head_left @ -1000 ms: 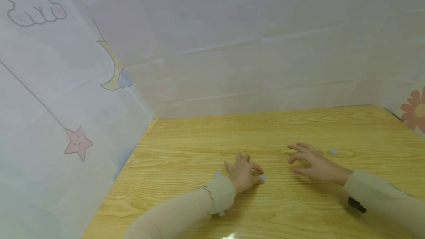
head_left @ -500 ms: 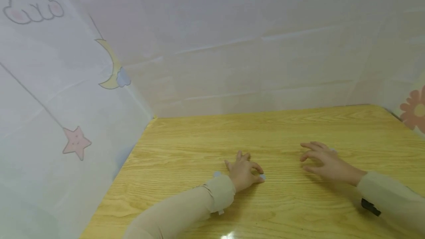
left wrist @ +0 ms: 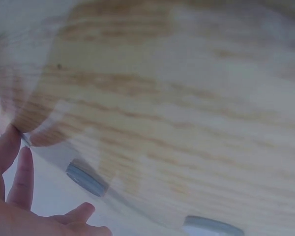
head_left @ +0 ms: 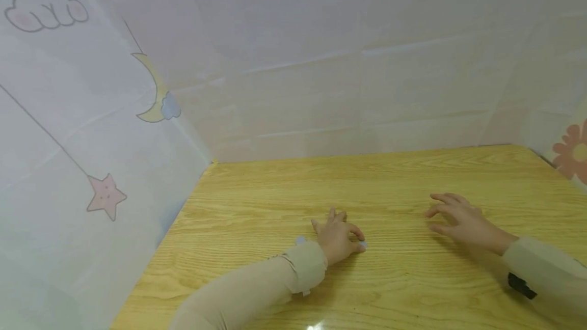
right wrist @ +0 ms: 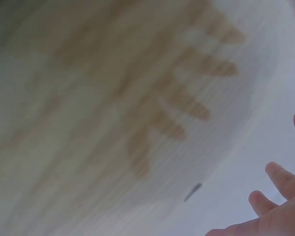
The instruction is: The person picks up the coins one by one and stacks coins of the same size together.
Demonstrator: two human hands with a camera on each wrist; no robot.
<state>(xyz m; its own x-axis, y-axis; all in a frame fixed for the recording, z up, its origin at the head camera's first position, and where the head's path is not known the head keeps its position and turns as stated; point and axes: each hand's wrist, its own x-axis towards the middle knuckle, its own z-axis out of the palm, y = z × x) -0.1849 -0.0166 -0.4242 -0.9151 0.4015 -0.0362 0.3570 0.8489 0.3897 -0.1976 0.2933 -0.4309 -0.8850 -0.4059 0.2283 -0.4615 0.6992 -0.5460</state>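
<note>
My left hand (head_left: 337, 242) is low over the wooden table (head_left: 394, 289). Its thumb and index finger pinch a small pale blue-grey disc (head_left: 363, 244), edge-on in the left wrist view; the other fingers spread. Another such disc (head_left: 300, 240) lies beside the left cuff. In the left wrist view, two thick grey discs (left wrist: 86, 178) rest on the table near the fingers. My right hand (head_left: 465, 224) hovers above the table at the right, fingers parted and slightly bent, holding nothing. The right wrist view shows a small thin dark piece (right wrist: 192, 191) on the table beyond the fingers; its kind is unclear.
A pale sheet (head_left: 284, 90) with printed figures hangs behind and left of the table, meeting its far edge. A black item (head_left: 522, 286) sits beneath the right sleeve.
My right hand has moved right, and the disc seen behind it is now hidden. My left hand keeps its pinch on the disc, almost still.
</note>
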